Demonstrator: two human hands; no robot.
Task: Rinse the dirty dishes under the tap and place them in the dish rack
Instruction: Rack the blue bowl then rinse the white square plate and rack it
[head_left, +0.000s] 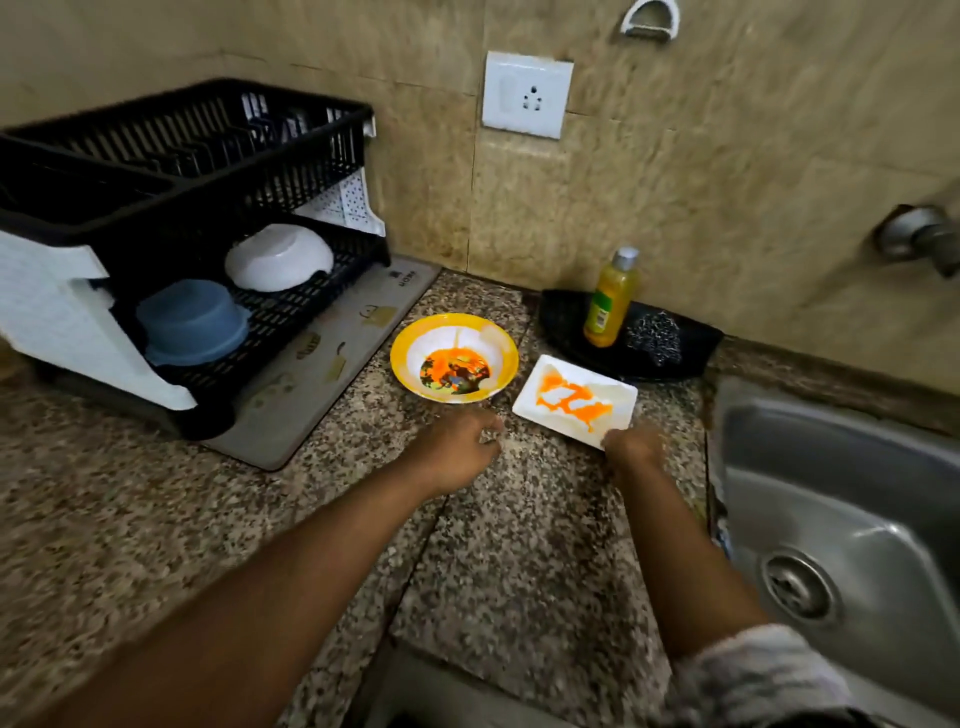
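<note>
Beside the steel sink (857, 493), the right hand (631, 446) seemingly pinches the sauce-smeared white rectangular plate (574, 400) by its near edge for lifting; the left hand (457, 449) hovers loosely curled, holding nothing.

Bare counter (519, 519) before dirty plates, sink (831, 493) unobstructed right
</note>
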